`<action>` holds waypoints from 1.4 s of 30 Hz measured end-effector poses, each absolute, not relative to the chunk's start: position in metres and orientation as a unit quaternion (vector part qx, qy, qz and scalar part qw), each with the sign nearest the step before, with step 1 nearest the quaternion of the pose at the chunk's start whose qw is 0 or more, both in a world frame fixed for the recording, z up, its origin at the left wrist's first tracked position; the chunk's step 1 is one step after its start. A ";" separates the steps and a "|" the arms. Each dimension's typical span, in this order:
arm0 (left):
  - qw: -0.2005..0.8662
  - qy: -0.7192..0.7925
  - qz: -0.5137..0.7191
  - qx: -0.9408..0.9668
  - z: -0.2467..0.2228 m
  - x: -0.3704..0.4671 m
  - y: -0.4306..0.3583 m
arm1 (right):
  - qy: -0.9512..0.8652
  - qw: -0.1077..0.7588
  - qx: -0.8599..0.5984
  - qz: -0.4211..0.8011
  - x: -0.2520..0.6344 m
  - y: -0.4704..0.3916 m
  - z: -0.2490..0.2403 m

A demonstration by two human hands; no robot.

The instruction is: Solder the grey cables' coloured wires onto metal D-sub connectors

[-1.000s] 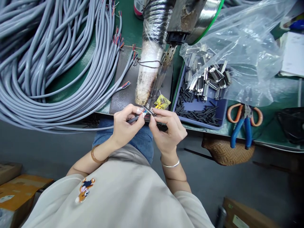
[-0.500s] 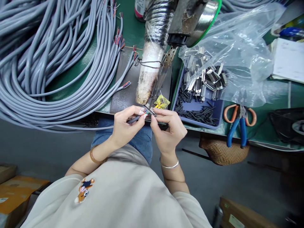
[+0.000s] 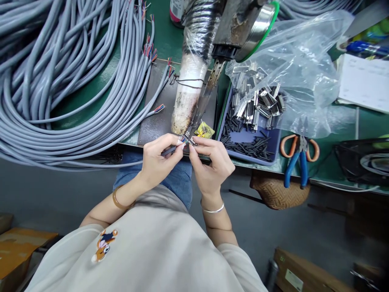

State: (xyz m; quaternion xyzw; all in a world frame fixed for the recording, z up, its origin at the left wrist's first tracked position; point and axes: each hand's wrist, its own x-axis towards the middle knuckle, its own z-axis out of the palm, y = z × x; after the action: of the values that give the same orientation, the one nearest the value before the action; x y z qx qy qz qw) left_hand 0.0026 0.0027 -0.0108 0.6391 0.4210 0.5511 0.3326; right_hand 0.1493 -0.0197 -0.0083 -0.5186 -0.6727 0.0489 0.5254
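Note:
My left hand [image 3: 159, 159] pinches the end of a grey cable [image 3: 169, 151], whose thin coloured wires spread at the fingertips. A small metal connector [image 3: 191, 140] is gripped between the thumb and fingers of my right hand [image 3: 214, 164]. The coloured wires meet this connector between the two hands; the exact contact is too small to tell. Right above it are the tip of a soldering tool [image 3: 212, 81] and the stained end of a plastic-wrapped hose [image 3: 182, 115]. A yellow sponge [image 3: 204, 129] lies just behind my right fingers.
Many grey cables [image 3: 100, 125] cover the left side. At the right, a blue tray [image 3: 275, 152] holds connectors and black sleeves, partly under a plastic bag [image 3: 313, 69]. Blue-handled pliers [image 3: 303, 164] and orange-handled scissors [image 3: 313, 151] lie at the table edge. A solder spool [image 3: 258, 32] hangs above.
The whole view has shifted slightly, so most things appear a little further left. Both hands keep their grips, and the connector and wires sit closer under the soldering tip.

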 end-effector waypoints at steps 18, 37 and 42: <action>0.380 0.445 0.517 0.625 -0.011 -0.001 0.003 | -0.717 0.480 -0.505 0.011 0.153 -0.022 -0.009; 0.673 0.407 0.422 0.451 0.002 -0.013 -0.005 | -0.710 0.453 -0.535 0.065 0.168 -0.050 0.010; 0.677 0.403 0.421 0.449 0.003 -0.013 -0.008 | -0.754 0.391 -0.522 0.081 0.157 -0.047 0.013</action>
State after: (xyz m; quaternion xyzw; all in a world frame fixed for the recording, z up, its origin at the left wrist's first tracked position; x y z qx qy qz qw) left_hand -0.0127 -0.0084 0.0032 0.4494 0.4028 0.4215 0.6769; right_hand 0.1573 -0.0468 0.0129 -0.5221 -0.7537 0.0813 0.3909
